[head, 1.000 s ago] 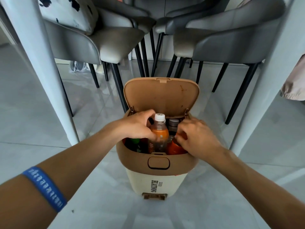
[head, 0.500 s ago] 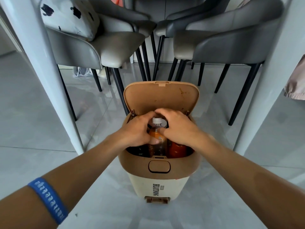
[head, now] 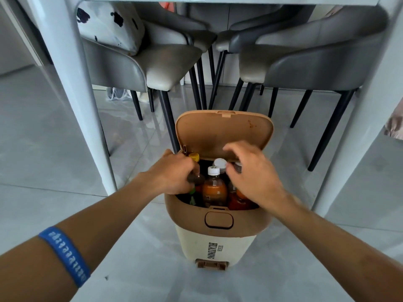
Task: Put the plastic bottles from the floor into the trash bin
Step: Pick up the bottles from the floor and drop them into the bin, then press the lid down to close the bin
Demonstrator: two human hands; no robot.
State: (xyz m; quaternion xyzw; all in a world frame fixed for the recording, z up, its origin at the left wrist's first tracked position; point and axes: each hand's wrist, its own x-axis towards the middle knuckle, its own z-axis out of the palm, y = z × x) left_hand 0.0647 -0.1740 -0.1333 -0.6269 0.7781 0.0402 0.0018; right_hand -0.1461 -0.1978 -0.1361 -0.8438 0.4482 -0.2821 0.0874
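The trash bin [head: 218, 223] stands on the floor with a tan top, a cream base and its lid [head: 224, 131] tipped up. Several plastic bottles stand packed inside. An orange bottle with a white cap [head: 214, 189] is in the middle, free of both hands. My left hand [head: 172, 176] curls round the neck of a dark bottle with a yellow cap [head: 194, 157] at the bin's left side. My right hand [head: 253, 177] hovers over the right-hand bottles with loosely bent fingers, near a second white cap [head: 220, 163]. A red-orange bottle [head: 238, 200] shows beneath it.
White table legs stand on the left [head: 72, 90] and the right [head: 357, 127] of the bin. Grey chairs with thin black legs [head: 170, 127] crowd close behind it. The floor [head: 141, 258] is glossy grey tile. A foot pedal [head: 210, 264] sticks out at the bin's base.
My right hand lifted off the orange bottle's cap and shifted right. My left hand slid left onto the yellow-capped bottle. The orange bottle now stands uncovered.
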